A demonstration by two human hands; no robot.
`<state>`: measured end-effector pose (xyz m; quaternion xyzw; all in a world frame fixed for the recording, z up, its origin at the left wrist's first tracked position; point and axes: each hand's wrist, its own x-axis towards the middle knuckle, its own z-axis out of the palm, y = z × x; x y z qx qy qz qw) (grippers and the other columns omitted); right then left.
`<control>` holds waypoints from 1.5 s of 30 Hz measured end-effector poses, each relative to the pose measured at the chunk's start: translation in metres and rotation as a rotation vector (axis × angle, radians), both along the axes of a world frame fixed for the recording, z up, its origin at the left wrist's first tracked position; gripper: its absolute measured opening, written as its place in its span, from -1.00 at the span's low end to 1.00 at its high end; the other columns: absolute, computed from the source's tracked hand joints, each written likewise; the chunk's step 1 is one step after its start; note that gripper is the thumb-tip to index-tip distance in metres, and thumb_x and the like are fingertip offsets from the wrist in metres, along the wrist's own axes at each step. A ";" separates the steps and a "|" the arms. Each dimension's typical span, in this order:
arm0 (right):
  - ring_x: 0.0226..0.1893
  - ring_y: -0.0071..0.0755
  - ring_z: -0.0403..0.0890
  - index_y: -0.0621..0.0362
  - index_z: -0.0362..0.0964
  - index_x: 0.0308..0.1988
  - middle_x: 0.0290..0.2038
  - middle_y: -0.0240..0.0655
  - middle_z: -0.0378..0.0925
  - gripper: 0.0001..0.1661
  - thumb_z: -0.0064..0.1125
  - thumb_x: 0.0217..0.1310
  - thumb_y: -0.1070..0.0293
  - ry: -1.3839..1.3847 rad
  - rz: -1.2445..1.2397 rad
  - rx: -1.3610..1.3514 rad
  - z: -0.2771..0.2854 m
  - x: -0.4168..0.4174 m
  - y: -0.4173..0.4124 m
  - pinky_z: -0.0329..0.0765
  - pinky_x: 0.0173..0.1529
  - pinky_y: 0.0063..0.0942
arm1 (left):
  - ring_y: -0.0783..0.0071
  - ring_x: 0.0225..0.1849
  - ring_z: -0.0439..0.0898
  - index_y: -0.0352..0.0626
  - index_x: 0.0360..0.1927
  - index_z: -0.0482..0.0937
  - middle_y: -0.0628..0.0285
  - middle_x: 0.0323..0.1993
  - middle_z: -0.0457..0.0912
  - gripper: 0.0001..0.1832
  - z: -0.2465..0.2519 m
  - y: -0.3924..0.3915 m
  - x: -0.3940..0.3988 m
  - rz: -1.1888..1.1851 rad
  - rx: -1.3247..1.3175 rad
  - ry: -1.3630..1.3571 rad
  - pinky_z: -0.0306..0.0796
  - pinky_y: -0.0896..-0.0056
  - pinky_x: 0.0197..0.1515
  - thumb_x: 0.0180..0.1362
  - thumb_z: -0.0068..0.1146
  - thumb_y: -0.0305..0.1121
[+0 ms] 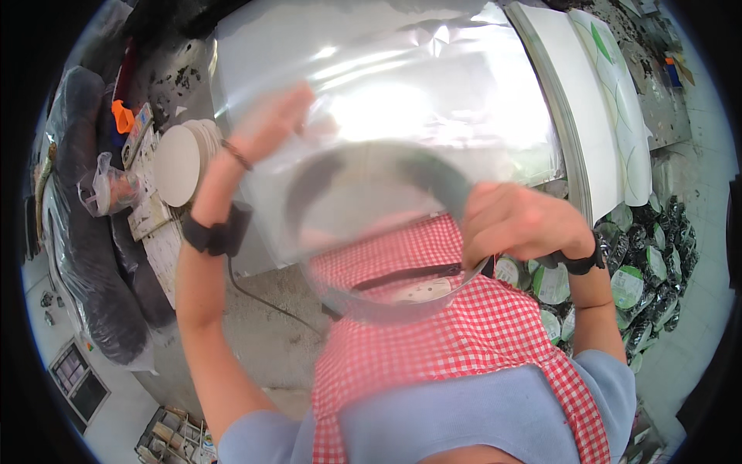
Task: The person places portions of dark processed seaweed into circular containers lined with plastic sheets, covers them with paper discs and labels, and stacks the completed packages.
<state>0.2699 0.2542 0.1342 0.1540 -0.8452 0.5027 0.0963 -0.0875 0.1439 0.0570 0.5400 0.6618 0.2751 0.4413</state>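
My right hand (516, 223) is closed on the rim of a round, clear, blurred hoop (377, 156), perhaps a curved band of plastic film, in front of the red checked apron (429, 342). My left hand (278, 124) is raised over the sheets and blurred by motion; nothing is plainly seen in it, and its fingers are too blurred to make out. Beneath both hands lies a stack of shiny clear plastic sheets (371, 75) on the table. Dark straps circle both wrists.
At the left stand round pale discs (177, 165), a bagged cup (110, 191), an orange-handled tool (122, 116) and long dark rolls in plastic (87, 232). White printed sheets (591, 87) lie at the right, above many wrapped packs with green labels (629, 287).
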 end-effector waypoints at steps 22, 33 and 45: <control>0.00 -0.11 0.62 0.13 0.54 -0.06 -0.10 -0.08 0.62 -0.66 0.15 0.10 0.40 -0.415 -0.544 0.424 -0.049 0.034 0.021 0.54 0.08 -0.21 | 0.05 0.21 0.48 -0.15 0.06 0.59 -0.01 0.14 0.55 -0.61 0.023 -0.120 0.037 0.238 0.432 0.828 0.26 0.03 0.25 0.14 0.18 -0.33; 0.21 -0.12 0.45 0.26 0.39 0.09 0.16 -0.09 0.46 -0.51 0.11 0.13 0.39 0.280 -0.904 1.245 0.046 -0.208 0.324 0.36 0.29 -0.24 | -0.01 0.18 0.50 -0.05 0.30 0.43 -0.08 0.26 0.42 -0.52 0.003 -0.153 -0.084 0.239 0.000 1.314 0.34 -0.04 0.15 0.28 0.06 -0.35; 0.16 -0.33 0.52 0.13 0.50 -0.01 0.05 -0.30 0.57 -0.64 0.10 0.17 0.39 0.679 -0.995 1.462 0.010 -0.324 0.354 0.42 0.25 -0.36 | -0.01 0.20 0.54 -0.33 0.17 0.52 -0.11 0.12 0.58 -0.56 0.062 -0.032 0.031 0.441 0.692 0.800 0.41 0.14 0.24 0.18 -0.01 -0.68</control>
